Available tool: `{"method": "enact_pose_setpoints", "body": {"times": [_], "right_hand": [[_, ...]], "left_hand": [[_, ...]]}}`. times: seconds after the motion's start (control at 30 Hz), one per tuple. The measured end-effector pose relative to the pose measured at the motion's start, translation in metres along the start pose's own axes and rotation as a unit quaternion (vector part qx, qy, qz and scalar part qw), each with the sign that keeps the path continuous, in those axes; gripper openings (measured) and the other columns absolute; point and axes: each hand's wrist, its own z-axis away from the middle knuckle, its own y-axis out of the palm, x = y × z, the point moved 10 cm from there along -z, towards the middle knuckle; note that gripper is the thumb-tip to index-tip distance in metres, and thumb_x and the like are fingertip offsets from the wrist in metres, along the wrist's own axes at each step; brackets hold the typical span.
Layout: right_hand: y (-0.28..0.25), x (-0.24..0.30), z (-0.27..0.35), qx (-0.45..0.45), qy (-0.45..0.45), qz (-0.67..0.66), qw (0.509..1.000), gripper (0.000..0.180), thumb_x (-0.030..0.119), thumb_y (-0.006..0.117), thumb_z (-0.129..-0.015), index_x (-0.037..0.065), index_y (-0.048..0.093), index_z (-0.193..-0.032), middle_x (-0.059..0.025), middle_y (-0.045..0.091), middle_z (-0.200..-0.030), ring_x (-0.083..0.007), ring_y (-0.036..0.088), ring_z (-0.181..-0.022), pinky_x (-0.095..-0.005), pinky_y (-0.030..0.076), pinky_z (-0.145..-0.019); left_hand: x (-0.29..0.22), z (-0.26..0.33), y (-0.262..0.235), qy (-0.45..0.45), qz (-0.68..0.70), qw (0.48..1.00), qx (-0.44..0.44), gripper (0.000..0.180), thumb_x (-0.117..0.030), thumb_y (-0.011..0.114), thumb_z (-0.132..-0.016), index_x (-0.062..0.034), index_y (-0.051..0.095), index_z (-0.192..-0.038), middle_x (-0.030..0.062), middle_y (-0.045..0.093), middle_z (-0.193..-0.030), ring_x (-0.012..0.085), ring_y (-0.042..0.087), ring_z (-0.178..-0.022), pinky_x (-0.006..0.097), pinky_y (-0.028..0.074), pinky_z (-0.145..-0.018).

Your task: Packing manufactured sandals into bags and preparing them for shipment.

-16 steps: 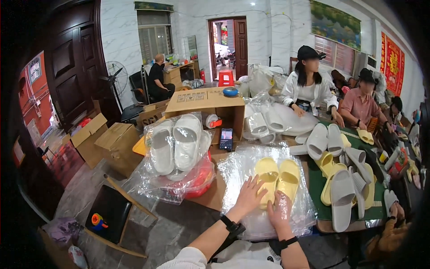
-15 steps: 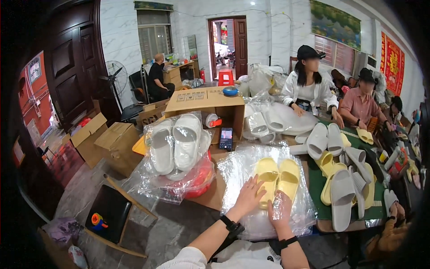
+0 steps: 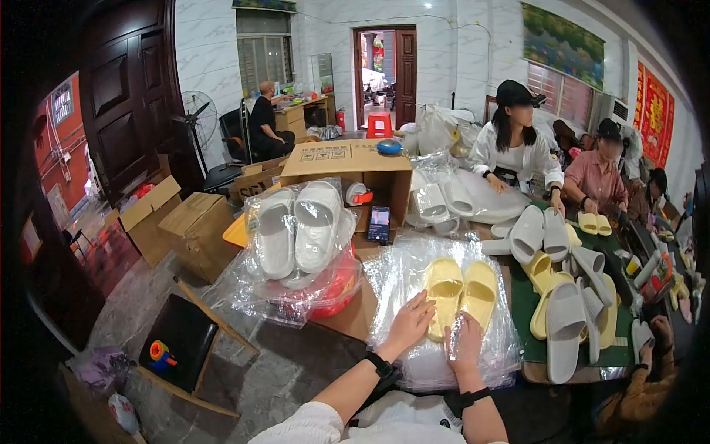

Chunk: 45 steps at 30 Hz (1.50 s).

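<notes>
A pair of yellow slippers, the left slipper (image 3: 444, 296) and the right slipper (image 3: 479, 294), lies side by side on a stack of clear plastic bags (image 3: 388, 296) in front of me. My left hand (image 3: 412, 323) rests along the outer edge of the left slipper, its fingers stretched out. At the heels is my right hand (image 3: 464, 344), fingers extended against the right slipper. Shiny clear film covers part of that hand. Whether the slippers are fully inside a bag I cannot tell.
Bagged white slippers (image 3: 316, 226) sit on a red container (image 3: 333, 288) to the left. Behind stand an open cardboard box (image 3: 347, 164) and a phone (image 3: 379, 223). Grey and yellow slippers (image 3: 566, 325) pile up on a green mat (image 3: 525, 325). Co-workers (image 3: 514, 148) sit along the right.
The whole view has shifted slightly. My hands stay at the yellow slippers, with the right hand's fingers a little more upright. A co-worker's hand has moved beside the grey slippers.
</notes>
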Motion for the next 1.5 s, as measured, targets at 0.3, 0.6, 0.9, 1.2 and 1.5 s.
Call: {"method": "enact_pose_setpoints", "body": {"times": [0.3,0.6,0.9,1.2,1.5], "right_hand": [[-0.001,0.0,0.002,-0.001,-0.002,0.0,1.0,0.046,0.018,0.071,-0.082,0.0,0.054,-0.121,-0.0191,0.056,-0.121,-0.0377,0.053,-0.112,-0.0482,0.039,-0.098],[-0.002,0.0,0.0,-0.001,-0.001,-0.006,1.0,0.047,0.018,0.071,-0.082,-0.001,0.055,-0.122,-0.0191,0.056,-0.121,-0.037,0.053,-0.112,-0.0481,0.04,-0.098],[0.001,-0.001,0.003,0.0,0.007,0.001,1.0,0.049,0.018,0.072,-0.081,-0.001,0.054,-0.123,-0.0186,0.055,-0.123,-0.0369,0.053,-0.114,-0.0482,0.039,-0.099],[0.0,-0.005,0.002,0.004,0.015,-0.005,1.0,0.049,0.018,0.072,-0.081,-0.001,0.055,-0.123,-0.0185,0.055,-0.123,-0.0372,0.052,-0.115,-0.0481,0.039,-0.1],[0.006,-0.006,0.002,-0.019,-0.007,-0.047,0.999,0.045,0.016,0.067,-0.086,-0.004,0.054,-0.124,-0.0209,0.057,-0.119,-0.0389,0.054,-0.111,-0.0501,0.04,-0.099]], "left_hand": [[0.003,0.002,0.001,-0.011,0.006,1.0,0.004,0.031,-0.021,0.059,-0.095,-0.0026,0.067,-0.119,0.0255,0.051,-0.14,0.0395,0.051,-0.128,0.043,0.042,-0.107],[0.003,0.001,0.002,-0.007,0.008,1.0,0.002,0.03,-0.02,0.059,-0.095,-0.0029,0.067,-0.119,0.025,0.052,-0.14,0.0393,0.051,-0.128,0.043,0.042,-0.107],[0.0,0.001,-0.002,0.001,0.011,1.0,-0.004,0.03,-0.018,0.061,-0.093,-0.0011,0.067,-0.117,0.0268,0.052,-0.138,0.0401,0.053,-0.126,0.043,0.043,-0.105],[-0.001,0.0,0.003,-0.01,-0.001,1.0,0.002,0.03,-0.019,0.061,-0.094,-0.0047,0.067,-0.12,0.0223,0.052,-0.141,0.0376,0.053,-0.126,0.041,0.043,-0.105],[0.009,0.002,-0.002,-0.043,0.046,0.998,-0.001,0.032,-0.019,0.063,-0.091,-0.0029,0.066,-0.118,0.0225,0.052,-0.141,0.0369,0.052,-0.129,0.041,0.043,-0.105]]}}
